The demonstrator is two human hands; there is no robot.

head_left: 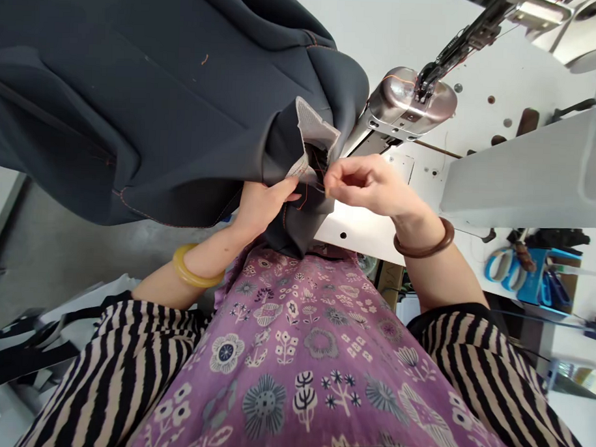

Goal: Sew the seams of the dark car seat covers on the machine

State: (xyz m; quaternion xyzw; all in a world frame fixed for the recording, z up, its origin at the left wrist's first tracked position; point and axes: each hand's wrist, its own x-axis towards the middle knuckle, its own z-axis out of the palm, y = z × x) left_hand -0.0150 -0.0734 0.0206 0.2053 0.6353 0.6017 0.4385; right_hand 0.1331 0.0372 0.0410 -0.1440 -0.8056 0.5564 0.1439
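Note:
A large dark grey panel of smooth, thick fabric [185, 96] with orange stitched seams drapes from the upper left to my lap. My left hand [264, 206] grips its folded lower edge, thumb on top, beside a light grey underside flap [316, 125] that is turned outward. Loose orange thread [306, 196] hangs by the opening there. My right hand [365, 183] is closed in a pinch at the right side of this opening, where thin orange thread runs to its fingertips. Just beyond stands the sewing machine's metal arm [397, 103], apart from both hands.
The white machine table [482, 119] has a grey machine housing [529, 169] on the right. Blue-handled scissors [506, 268] and a blue holder [538, 274] sit at the far right. A purple flowered apron [318, 341] covers my lap. Scrap material [34, 358] lies at lower left.

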